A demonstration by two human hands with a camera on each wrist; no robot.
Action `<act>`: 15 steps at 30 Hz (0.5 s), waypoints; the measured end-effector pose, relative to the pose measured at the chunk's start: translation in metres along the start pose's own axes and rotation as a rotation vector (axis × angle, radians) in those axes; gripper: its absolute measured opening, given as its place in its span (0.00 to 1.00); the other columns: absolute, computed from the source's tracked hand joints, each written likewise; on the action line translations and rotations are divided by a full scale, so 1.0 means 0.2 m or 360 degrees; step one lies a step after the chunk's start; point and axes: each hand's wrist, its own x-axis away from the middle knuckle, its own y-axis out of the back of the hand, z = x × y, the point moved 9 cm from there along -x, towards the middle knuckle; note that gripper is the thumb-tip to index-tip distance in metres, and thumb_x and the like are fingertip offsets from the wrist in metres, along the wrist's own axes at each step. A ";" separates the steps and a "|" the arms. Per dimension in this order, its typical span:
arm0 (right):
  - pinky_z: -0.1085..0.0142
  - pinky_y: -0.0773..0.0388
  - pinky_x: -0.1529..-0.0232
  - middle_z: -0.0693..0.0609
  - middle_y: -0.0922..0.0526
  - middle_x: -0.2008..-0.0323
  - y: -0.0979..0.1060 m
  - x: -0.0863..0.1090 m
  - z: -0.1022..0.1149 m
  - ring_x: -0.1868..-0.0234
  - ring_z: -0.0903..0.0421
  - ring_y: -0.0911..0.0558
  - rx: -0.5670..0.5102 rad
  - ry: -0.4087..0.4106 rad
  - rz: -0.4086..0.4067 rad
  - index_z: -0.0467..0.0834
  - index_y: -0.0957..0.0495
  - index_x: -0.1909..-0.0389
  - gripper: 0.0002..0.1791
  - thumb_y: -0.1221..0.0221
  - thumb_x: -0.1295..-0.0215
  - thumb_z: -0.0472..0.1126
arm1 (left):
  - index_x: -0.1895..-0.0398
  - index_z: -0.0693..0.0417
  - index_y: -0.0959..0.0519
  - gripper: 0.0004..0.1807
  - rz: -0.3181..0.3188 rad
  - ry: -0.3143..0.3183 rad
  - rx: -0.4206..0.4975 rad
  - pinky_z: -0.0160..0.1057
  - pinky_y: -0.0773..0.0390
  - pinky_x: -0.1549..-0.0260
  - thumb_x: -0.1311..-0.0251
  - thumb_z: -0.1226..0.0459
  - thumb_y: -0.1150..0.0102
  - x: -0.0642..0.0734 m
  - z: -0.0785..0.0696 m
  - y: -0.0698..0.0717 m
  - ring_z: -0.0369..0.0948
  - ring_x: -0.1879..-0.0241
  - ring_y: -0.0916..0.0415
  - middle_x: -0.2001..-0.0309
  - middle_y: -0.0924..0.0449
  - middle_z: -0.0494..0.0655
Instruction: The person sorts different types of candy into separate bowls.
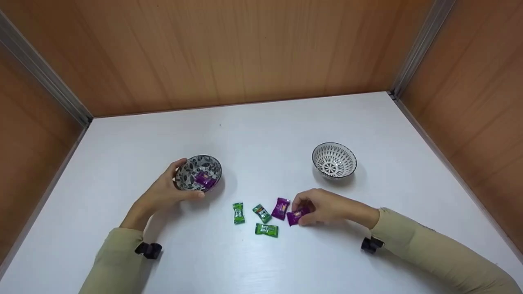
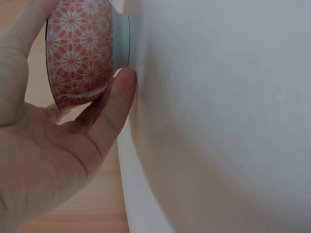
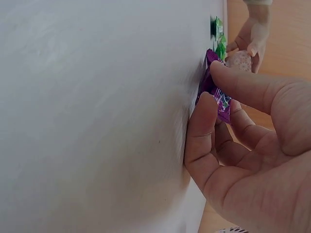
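Observation:
My left hand [image 1: 169,188] holds a small bowl [image 1: 188,173] on the left, thumb and fingers spread around its sides. Dark leaf patterns line its inside; the left wrist view shows a red-and-white floral outside [image 2: 80,53] and a pale foot. Purple-wrapped candy [image 1: 205,180] lies in that bowl. Down at the tabletop, my right hand [image 1: 322,205] pinches a purple-wrapped candy [image 3: 223,104] between thumb and fingers. Just left of it lies another purple candy [image 1: 280,208]. Three green-wrapped candies are close by: one upright [image 1: 238,213], one slanted [image 1: 262,213], one sideways [image 1: 266,230].
A second bowl [image 1: 333,159], white inside with dark dashes and a dark rim, stands behind my right hand. Wood-grain panels [image 1: 245,53] wall in the white table [image 1: 253,143] at the back and both sides.

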 end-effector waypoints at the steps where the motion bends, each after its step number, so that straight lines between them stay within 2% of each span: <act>1: 0.59 0.24 0.46 0.59 0.17 0.59 0.00 0.00 0.00 0.54 0.57 0.21 -0.0010 -0.0001 -0.0002 0.47 0.18 0.57 0.12 0.28 0.40 0.37 | 0.17 0.48 0.59 0.69 0.0000 0.0001 0.0001 0.65 0.44 0.30 0.54 0.51 0.18 0.00 0.00 0.00 0.62 0.27 0.45 0.25 0.47 0.67; 4: 0.59 0.24 0.46 0.57 0.16 0.57 0.01 0.00 0.00 0.53 0.56 0.20 -0.0024 -0.0004 0.0002 0.46 0.17 0.54 0.13 0.29 0.39 0.37 | 0.17 0.48 0.58 0.68 -0.0004 0.0009 -0.0001 0.65 0.44 0.30 0.54 0.51 0.18 0.00 0.00 0.00 0.61 0.27 0.44 0.25 0.46 0.67; 10: 0.54 0.25 0.40 0.52 0.15 0.49 0.02 0.01 0.01 0.45 0.51 0.20 0.0062 0.0001 0.0010 0.45 0.15 0.48 0.15 0.32 0.35 0.39 | 0.18 0.47 0.57 0.68 -0.0012 0.0023 0.0004 0.64 0.43 0.30 0.55 0.50 0.18 0.00 0.01 0.00 0.61 0.27 0.45 0.25 0.46 0.66; 13: 0.53 0.26 0.39 0.53 0.14 0.50 0.02 0.01 0.02 0.45 0.51 0.20 0.0082 0.0010 0.0009 0.45 0.14 0.49 0.14 0.33 0.35 0.40 | 0.17 0.47 0.58 0.68 -0.0004 0.0024 0.0004 0.64 0.43 0.31 0.54 0.51 0.18 0.00 0.00 0.00 0.61 0.27 0.45 0.25 0.47 0.66; 15: 0.55 0.25 0.42 0.54 0.14 0.53 0.02 0.00 0.02 0.49 0.53 0.19 0.0065 0.0010 0.0012 0.45 0.15 0.50 0.13 0.33 0.35 0.40 | 0.17 0.47 0.59 0.68 -0.0002 0.0020 -0.0004 0.65 0.43 0.31 0.53 0.51 0.18 0.00 0.00 0.00 0.62 0.27 0.45 0.25 0.47 0.67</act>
